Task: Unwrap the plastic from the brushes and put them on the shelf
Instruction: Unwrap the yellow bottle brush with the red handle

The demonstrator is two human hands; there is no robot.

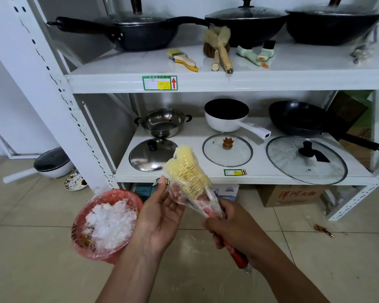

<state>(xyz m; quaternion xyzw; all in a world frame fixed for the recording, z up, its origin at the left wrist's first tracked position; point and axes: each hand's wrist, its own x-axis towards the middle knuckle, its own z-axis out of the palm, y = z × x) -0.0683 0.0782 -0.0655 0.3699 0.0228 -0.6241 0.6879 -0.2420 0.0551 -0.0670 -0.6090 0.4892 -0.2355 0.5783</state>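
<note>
Unwrapping step: I read this as mid-peel on one bottle brush; its plastic wrap covers the yellow head and the upper part of the red handle.
Brush position: held tilted in the air in front of the lower shelf, head up and to the left, not resting on any shelf.
Right hand: fingers curled tight round the handle, just below the bunched wrap.
Left hand: palm up, fingers fairly straight and lying under the wrap beside the head; thumb raised near the film's edge. Whether it pinches the film, I cannot tell.
Next move, my judgement: the left fingers need to catch a loose edge and draw the film off over the head while the right keeps the handle steady.
Discard: red basin on the floor, just beside the left hand, holding crumpled film.
Destination: upper shelf, where wooden brushes already lie.
</note>
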